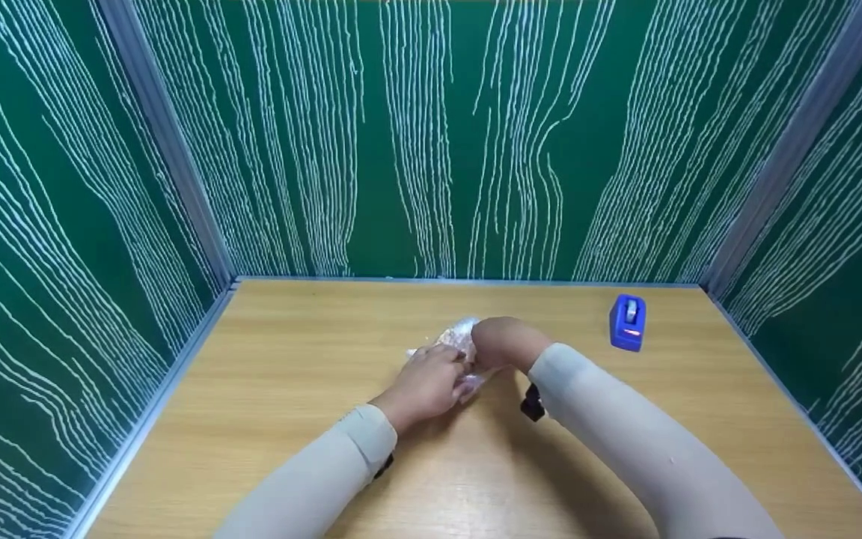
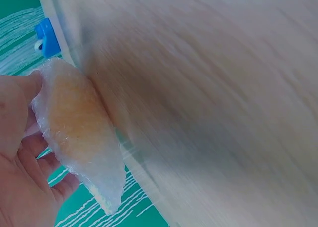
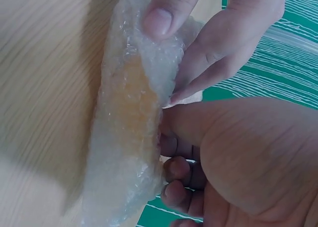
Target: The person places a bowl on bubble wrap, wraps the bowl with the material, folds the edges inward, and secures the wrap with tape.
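Note:
A bundle of clear bubble wrap [image 3: 124, 132] around a yellowish-orange object [image 3: 134, 100] stands at the table's middle, between both hands. My left hand [image 1: 427, 380] grips one end of it; in the right wrist view its thumb [image 3: 158, 22] presses on the wrap, fingers behind. From the other side my right hand [image 1: 509, 343] holds the wrap's edge, its fingers [image 3: 179, 170] curled and the thumb tip hidden behind the plastic. In the left wrist view the bundle [image 2: 82, 122] leans past the left thumb and fingers. What the wrapped object is cannot be made out.
A blue tape dispenser [image 1: 628, 323] stands toward the back right of the wooden table [image 1: 289, 337]. Green panels with white wavy lines [image 1: 468, 150] and grey metal posts [image 1: 169, 142] close in the back and sides.

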The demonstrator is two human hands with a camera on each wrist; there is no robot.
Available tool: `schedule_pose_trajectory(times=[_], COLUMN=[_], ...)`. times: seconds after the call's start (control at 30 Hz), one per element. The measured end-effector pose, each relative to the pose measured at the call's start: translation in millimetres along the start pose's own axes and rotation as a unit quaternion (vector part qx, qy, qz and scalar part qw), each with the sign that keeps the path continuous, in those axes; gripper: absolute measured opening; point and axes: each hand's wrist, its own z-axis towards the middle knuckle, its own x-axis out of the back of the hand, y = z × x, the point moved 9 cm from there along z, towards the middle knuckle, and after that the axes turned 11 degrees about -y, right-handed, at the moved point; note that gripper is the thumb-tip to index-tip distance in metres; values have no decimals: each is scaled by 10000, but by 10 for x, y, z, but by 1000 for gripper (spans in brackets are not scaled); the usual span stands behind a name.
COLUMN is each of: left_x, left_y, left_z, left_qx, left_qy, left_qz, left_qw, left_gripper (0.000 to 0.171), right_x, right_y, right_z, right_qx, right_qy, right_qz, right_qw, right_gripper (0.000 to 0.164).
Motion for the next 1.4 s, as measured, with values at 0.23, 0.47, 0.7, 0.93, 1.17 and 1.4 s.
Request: schedule_pose_trajectory(times=[0.23,0.47,0.7,0.93,1.17,1.4], left_x=[-13,-19,-26,-61,-78,-26], left_y=[20,34,33,-25,-72,-49], left_z=[22,33,15,6,11,12], left_qx=[17,-13,53,161,329,316], left_qy=[-45,-58,-192,-273,-384,-274], left_qz=[-19,-112,-314,-441,-724,-660], left_qw=[10000,9999,9993,9985,9961,9969], left_gripper=[38,41,41,45,49,45], right_x=[31,36,-52,-108,-140,-143], right_y=[35,135,240,273,280,308], right_z=[-96,-106,-47,-66,-109,-144], right_qx=[26,-100,-349,-203,-160,-174], right_qy=[423,741,744,1023,1217,1384], right_qz=[46,42,675,1679,2229,2172], right_qw=[9991,9972,9943,9803,9671,9661], right_gripper=[17,15,24,26,27,25])
